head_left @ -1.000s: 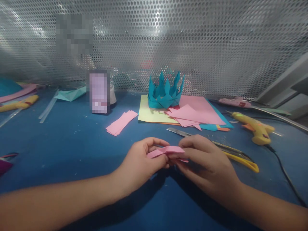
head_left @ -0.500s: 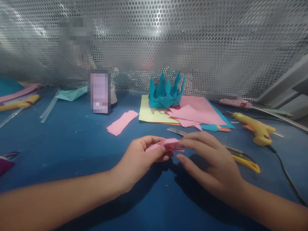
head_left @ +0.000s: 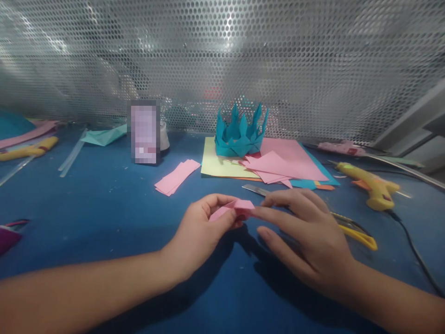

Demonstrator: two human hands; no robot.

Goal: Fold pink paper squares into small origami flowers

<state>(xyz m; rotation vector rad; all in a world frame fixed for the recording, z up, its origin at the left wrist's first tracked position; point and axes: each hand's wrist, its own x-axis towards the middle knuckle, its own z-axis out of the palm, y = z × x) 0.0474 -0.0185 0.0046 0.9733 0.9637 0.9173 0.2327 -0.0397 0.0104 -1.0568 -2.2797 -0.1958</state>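
Observation:
My left hand (head_left: 205, 227) pinches a folded piece of pink paper (head_left: 246, 205) between thumb and fingers, above the blue table. The fold stands up toward the right, and its lower part is hidden by my thumb. My right hand (head_left: 306, 232) is open, its fingers apart; the index fingertip meets the right end of the pink paper. Behind my right hand lies a yellow utility knife (head_left: 358, 236), its blade pointing left and its middle covered by the hand. A stack of pink paper strips (head_left: 177, 177) rests beyond my left hand.
A blue folded-paper crown (head_left: 239, 146) stands on coloured sheets (head_left: 217, 164). Yellow glue guns lie right (head_left: 373, 185) and left, the right one trailing a cord. A blurred-out phone (head_left: 144, 134) stands upright before a perforated metal panel (head_left: 194, 60). Clear glue sticks (head_left: 72, 155) lie at left.
The end of the pink paper has been folded in and now looks shorter. My right index finger has straightened toward it, and my right hand has shifted slightly right.

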